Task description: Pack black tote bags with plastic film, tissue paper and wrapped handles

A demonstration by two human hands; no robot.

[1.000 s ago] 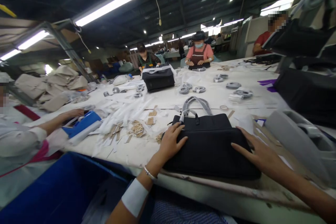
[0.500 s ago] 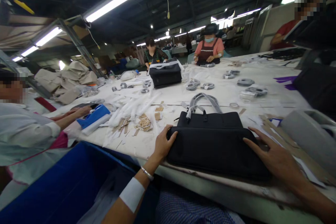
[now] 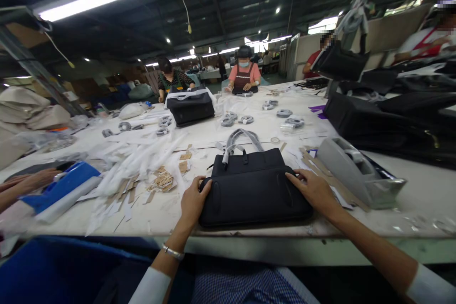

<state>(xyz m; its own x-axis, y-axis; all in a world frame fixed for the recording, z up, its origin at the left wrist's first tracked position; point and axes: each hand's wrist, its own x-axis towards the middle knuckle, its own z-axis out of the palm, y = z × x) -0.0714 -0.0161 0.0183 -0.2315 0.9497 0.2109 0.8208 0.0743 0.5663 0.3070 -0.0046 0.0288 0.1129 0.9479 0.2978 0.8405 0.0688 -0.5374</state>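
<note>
A black handbag lies on the white table in front of me, its base side toward me. Its handles, wrapped in clear film, arch up at the far side. My left hand grips the bag's left edge, thumb on top and fingers around the side, partly hidden. At the upper right corner my right hand pinches the edge between thumb and fingers. Nearest to my right hand stands a grey tape dispenser with cardboard strips beside it.
Cardboard tags and white wrapping strips lie to the left, near a blue tape dispenser and a co-worker's hand. Another black bag stands farther back. Black bags are piled at right. A blue bin sits below the table edge.
The view has swung to the right, bringing the piled black bags and the whole grey dispenser into sight. Both hands stay on the bag; the right hand now bends more closely around its corner.
</note>
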